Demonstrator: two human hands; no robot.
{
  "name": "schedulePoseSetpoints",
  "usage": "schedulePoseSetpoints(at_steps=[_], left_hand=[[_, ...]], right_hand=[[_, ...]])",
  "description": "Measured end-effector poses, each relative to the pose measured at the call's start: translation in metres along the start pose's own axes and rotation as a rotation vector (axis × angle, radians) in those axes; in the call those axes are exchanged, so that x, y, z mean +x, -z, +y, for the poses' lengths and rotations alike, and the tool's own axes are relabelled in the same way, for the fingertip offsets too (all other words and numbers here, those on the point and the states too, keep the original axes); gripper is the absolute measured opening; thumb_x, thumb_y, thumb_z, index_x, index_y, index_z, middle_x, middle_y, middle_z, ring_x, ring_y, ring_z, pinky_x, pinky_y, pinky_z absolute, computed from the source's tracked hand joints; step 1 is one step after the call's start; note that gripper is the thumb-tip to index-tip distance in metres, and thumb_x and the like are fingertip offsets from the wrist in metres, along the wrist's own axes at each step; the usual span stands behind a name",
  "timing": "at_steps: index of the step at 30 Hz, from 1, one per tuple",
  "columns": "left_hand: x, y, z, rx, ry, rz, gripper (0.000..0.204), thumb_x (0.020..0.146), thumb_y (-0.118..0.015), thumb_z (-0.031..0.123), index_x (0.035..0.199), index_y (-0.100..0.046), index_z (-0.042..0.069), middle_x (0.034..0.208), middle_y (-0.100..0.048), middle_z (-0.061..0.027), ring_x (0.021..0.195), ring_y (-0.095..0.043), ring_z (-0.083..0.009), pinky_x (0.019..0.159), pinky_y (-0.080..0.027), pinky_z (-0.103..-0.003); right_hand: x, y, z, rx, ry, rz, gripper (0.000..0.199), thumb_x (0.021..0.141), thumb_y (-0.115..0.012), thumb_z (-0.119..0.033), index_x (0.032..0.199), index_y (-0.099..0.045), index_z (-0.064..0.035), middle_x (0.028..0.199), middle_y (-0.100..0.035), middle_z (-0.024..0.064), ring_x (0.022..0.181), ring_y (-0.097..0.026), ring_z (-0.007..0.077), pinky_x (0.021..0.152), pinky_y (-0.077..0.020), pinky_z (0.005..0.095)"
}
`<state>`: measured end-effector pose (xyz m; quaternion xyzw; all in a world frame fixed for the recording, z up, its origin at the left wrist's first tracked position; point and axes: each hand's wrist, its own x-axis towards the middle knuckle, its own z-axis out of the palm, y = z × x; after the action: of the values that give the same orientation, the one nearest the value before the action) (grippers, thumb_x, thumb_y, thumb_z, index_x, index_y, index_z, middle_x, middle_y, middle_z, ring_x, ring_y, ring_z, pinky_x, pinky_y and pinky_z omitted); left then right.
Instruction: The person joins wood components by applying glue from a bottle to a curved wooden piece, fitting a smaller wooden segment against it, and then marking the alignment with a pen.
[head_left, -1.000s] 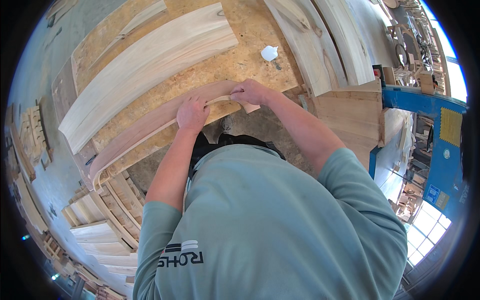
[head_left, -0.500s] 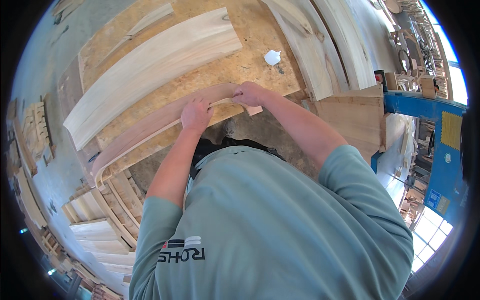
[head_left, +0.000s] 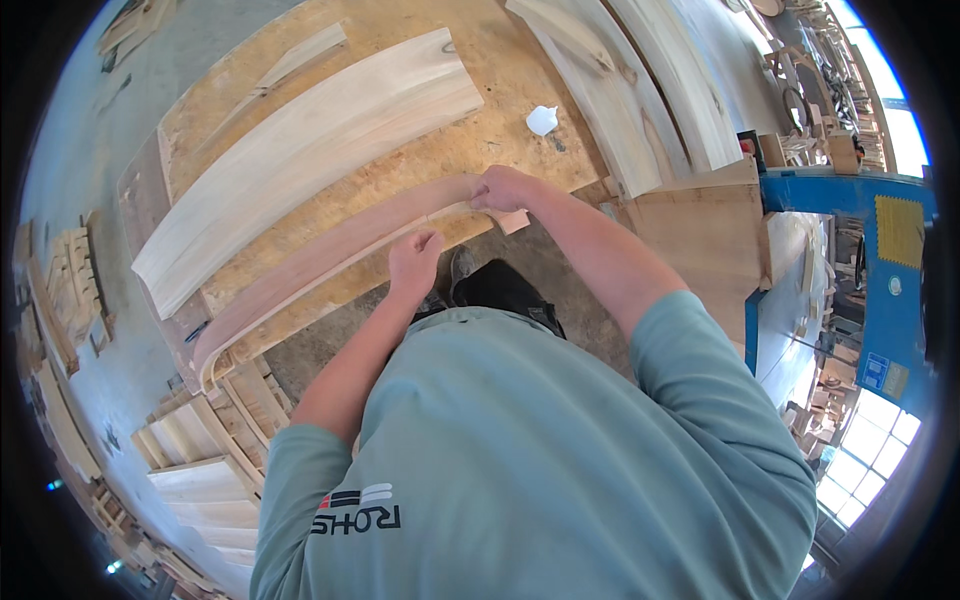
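Observation:
A long, narrow, reddish wooden board, shaped with a pale lower edge and a curled profile at its left end, lies along the near side of the workbench. My right hand is closed round its right end. Just off the board's near edge, my left hand hangs in front of my waist with fingers curled together. Whatever it may hold is hidden. A small wooden block juts out at the bench edge below my right hand.
A wide pale board lies farther back on the bench, with a thin offcut behind it. A small white container stands to the right. Large planks rest at far right, near a blue machine frame. Stacked boards sit lower left.
My left hand has come off the board and moved right and toward my body, fingers curled. My right hand stays on the board's right end. The view has shifted slightly.

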<state>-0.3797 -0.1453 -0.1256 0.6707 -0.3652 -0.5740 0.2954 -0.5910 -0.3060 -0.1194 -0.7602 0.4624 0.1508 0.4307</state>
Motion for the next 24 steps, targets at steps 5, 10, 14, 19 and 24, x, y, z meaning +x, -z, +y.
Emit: schedulePoseSetpoints(at_steps=[5, 10, 14, 19, 24], left_hand=[[0.041, -0.034, -0.002, -0.936, 0.363, -0.092, 0.037, 0.098, -0.069, 0.027, 0.119, -0.058, -0.002, 0.118, -0.062, -0.0158, 0.112, -0.06, -0.0258, 0.095, -0.055, -0.04], [0.047, -0.062, 0.008, -1.051, 0.42, 0.001, 0.046, 0.097, -0.071, 0.024, 0.124, -0.052, -0.007, 0.125, -0.058, -0.0217, 0.117, -0.059, -0.0338, 0.106, -0.051, -0.046], [0.043, -0.073, 0.007, -1.142, 0.407, 0.099, 0.043, 0.098, -0.069, 0.022, 0.124, -0.052, -0.008, 0.124, -0.059, -0.0228, 0.118, -0.059, -0.0351, 0.106, -0.051, -0.048], [0.04, -0.084, 0.013, -1.181, 0.374, 0.223, 0.036, 0.1, -0.064, 0.019, 0.122, -0.053, -0.008, 0.118, -0.062, -0.0235, 0.113, -0.062, -0.0354, 0.102, -0.054, -0.049], [0.036, -0.09, 0.016, -1.158, 0.302, 0.31, 0.033, 0.101, -0.062, 0.018, 0.119, -0.053, -0.009, 0.112, -0.065, -0.0222, 0.103, -0.067, -0.0343, 0.096, -0.057, -0.049]], right_hand=[[0.002, 0.006, -0.004, -0.016, 0.007, -0.036, 0.029, 0.088, -0.073, -0.036, 0.105, -0.079, -0.0139, 0.097, -0.076, 0.0132, 0.093, -0.071, 0.0294, 0.084, -0.0545, 0.0393], [0.0, 0.002, 0.005, 0.078, 0.06, -0.013, 0.029, 0.088, -0.072, -0.033, 0.106, -0.079, -0.0104, 0.096, -0.075, 0.0166, 0.088, -0.07, 0.0292, 0.081, -0.0541, 0.039], [-0.004, 0.003, -0.001, 0.137, 0.002, -0.055, 0.029, 0.088, -0.073, -0.032, 0.105, -0.079, -0.0095, 0.09, -0.075, 0.0163, 0.08, -0.069, 0.0279, 0.077, -0.0542, 0.0386], [0.0, -0.009, 0.009, 0.258, 0.053, -0.001, 0.027, 0.088, -0.072, -0.033, 0.101, -0.079, -0.0098, 0.083, -0.074, 0.0151, 0.073, -0.068, 0.026, 0.072, -0.0541, 0.0381], [0.011, -0.013, 0.006, 0.222, 0.056, -0.024, 0.029, 0.088, -0.074, -0.034, 0.098, -0.079, -0.0078, 0.079, -0.073, 0.0133, 0.069, -0.067, 0.0236, 0.067, -0.0532, 0.0382]])
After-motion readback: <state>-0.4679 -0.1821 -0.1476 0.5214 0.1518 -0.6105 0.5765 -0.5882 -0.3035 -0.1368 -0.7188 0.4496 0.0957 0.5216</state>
